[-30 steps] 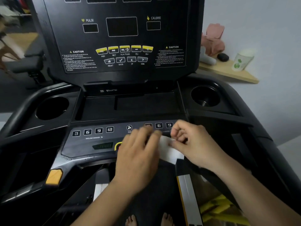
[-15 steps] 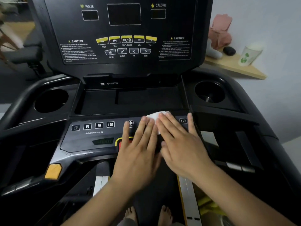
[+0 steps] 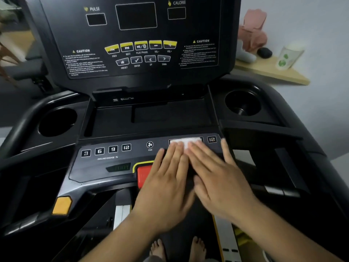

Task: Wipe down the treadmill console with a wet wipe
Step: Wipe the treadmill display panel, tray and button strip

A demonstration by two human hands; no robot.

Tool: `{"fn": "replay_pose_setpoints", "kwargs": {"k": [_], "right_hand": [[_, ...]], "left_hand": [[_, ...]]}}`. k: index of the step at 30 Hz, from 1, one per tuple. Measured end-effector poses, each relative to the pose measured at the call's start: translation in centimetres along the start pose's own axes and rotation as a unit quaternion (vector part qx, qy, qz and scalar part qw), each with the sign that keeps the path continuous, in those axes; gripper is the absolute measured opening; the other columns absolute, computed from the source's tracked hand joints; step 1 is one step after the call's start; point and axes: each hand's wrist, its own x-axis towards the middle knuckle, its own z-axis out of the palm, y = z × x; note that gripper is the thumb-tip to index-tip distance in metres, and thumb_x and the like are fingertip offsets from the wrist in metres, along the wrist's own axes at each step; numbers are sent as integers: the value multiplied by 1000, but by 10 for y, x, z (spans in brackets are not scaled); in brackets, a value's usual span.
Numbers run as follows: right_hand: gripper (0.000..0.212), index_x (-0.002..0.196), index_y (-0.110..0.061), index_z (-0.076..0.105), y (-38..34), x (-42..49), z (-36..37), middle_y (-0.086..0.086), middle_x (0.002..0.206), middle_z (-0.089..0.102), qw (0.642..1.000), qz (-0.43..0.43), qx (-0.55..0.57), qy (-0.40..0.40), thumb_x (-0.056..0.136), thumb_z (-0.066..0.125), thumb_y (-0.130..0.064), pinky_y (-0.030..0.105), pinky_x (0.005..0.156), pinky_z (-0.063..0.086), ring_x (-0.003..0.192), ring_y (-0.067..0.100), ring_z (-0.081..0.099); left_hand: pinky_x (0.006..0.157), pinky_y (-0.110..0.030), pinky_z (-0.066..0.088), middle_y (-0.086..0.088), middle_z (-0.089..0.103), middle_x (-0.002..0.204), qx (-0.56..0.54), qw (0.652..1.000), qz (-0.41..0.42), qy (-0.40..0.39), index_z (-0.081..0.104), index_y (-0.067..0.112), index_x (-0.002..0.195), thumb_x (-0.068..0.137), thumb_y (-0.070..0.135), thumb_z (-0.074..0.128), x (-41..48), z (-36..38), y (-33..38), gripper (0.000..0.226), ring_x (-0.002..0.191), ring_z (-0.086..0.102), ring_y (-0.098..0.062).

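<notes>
The console (image 3: 132,78) is black, the wipe (image 3: 186,142) white, the button (image 3: 142,174) red rimmed yellow, the keys (image 3: 141,45) yellow, the tab (image 3: 62,205) at 8 o'clock orange, the cup (image 3: 288,55) white with green leaves.

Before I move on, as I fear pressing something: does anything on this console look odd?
Nothing looks damaged, spilled or askew. The left hand and right hand press the wet wipe flat on the lower panel; the left hand overlaps the red button.

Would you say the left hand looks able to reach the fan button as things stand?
Probably yes: the left hand lies flat with its fingertips on the wet wipe, and the fan button sits uncovered just beside those fingertips on the same panel, with nothing between them.
</notes>
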Motion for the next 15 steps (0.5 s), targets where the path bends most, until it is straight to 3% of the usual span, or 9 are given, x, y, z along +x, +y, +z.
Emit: {"fn": "replay_pose_setpoints", "kwargs": {"k": [4, 6, 10, 15], "right_hand": [[61, 146, -15, 39, 10, -35, 4, -3, 157, 29, 998, -51, 21, 11, 88, 42, -31, 59, 114, 11, 147, 10, 17], [57, 146, -16, 39, 28, -19, -2, -4, 155, 32, 1000, -25, 5, 19, 90, 38, -31, 60, 114, 8, 146, 8, 20], [54, 147, -16, 35, 54, 16, -8, -3, 156, 30, 998, 36, 25, 40, 96, 28, -32, 55, 119, 4, 146, 5, 16], [52, 146, -12, 38, 52, -18, 4, 0, 156, 31, 994, 11, 87, 59, 97, 35, -31, 48, 120, 12, 147, 9, 17]], "left_hand": [[114, -58, 19, -16, 22, 160, 10, 1000, 25, -5, 18, 1, 153, 97, 60, 31, -21, 8, 10, 82, 149, 16, -29], [115, -63, 13, -16, 21, 160, 54, 998, 29, -16, 17, 2, 153, 96, 64, 27, 6, 6, 11, 85, 149, 15, -30], [116, -62, -8, -18, -6, 162, 89, 994, 30, -56, -8, 3, 152, 89, 73, 27, 65, -8, 10, 100, 149, -12, -30], [117, -62, 4, -20, 9, 161, 61, 995, 73, -37, 11, 1, 152, 90, 76, 26, 34, -5, 21, 99, 150, 2, -34]]}}
